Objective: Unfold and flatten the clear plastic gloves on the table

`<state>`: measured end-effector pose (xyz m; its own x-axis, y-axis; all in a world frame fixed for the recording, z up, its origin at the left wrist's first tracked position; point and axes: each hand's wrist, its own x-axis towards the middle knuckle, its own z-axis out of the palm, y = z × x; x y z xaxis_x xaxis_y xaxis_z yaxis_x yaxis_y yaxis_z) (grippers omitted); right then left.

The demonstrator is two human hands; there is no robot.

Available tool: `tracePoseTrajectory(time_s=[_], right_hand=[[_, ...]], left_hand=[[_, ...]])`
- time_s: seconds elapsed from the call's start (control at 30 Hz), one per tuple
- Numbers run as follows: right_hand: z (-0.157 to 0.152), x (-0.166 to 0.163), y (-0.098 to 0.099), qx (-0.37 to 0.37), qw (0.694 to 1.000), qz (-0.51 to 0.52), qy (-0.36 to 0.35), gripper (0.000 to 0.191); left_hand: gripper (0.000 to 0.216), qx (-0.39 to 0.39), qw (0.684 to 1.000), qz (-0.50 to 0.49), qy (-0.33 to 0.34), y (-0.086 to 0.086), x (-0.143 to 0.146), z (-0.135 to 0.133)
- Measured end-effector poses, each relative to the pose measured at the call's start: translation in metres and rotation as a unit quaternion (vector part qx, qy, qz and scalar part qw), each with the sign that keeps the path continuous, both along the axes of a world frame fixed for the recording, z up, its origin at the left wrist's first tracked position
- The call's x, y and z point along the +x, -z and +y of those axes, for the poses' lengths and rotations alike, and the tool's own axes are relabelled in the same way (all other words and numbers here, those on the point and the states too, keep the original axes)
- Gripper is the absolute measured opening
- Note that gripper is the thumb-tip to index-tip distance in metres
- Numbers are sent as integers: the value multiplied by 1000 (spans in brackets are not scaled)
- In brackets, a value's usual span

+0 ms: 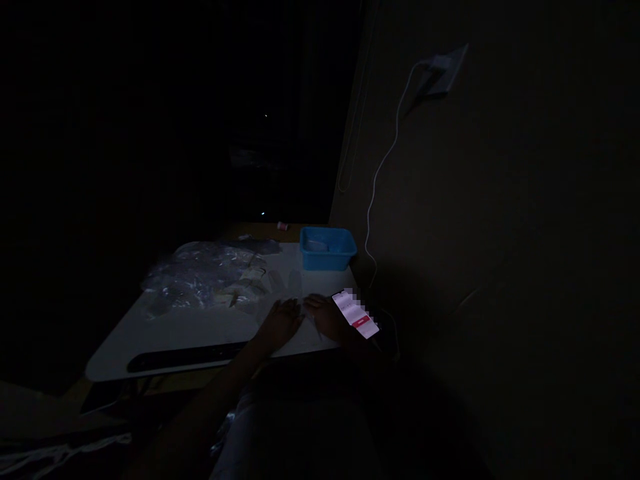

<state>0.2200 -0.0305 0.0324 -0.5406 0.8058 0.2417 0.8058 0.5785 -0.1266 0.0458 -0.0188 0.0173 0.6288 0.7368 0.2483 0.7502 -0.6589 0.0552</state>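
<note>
In dim light, both my hands are close together over a white table (pixel 190 328). Under them lies a thin, see-through plastic piece (pixel 277 283), with finger-like lobes pointing away from me; its exact kind is hard to make out. My left hand (pixel 283 321) has its fingers bent and pressed together on the plastic. My right hand (pixel 324 315) points leftward, its fingertips pinched at the plastic's right side. Just right of that hand is a phone (pixel 353 312) with a lit screen. A crumpled heap of clear plastic (pixel 200 273) covers the table's left part.
A blue plastic basin (pixel 327 257) with something pale inside stands at the far right corner. Behind the table is a small pinkish cylinder (pixel 283 227). A white cable (pixel 370 207) hangs from a wall socket (pixel 443 70). A dark slot (pixel 187 357) runs along the near edge.
</note>
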Motion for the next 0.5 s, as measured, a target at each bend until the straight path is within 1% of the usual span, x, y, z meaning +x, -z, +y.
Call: tracePoseTrajectory(time_s=[0.07,0.17,0.3,0.5], right_hand=[[8,0,4,-10,1000,-24,-5,46],[11,3,5,-27,998,-49,-15,46],[1,10,6,-29,997,-59,-31,49],[-21,20,15,-31,996,-66,-44,46]], left_hand=[[39,-9,1000,3,-1,-2,0,1],[36,-24,1000,20,-3,-6,-2,2],[35,-33,999,37,-3,-12,-1,4],[35,-34,999,37,-4,-16,1,7]])
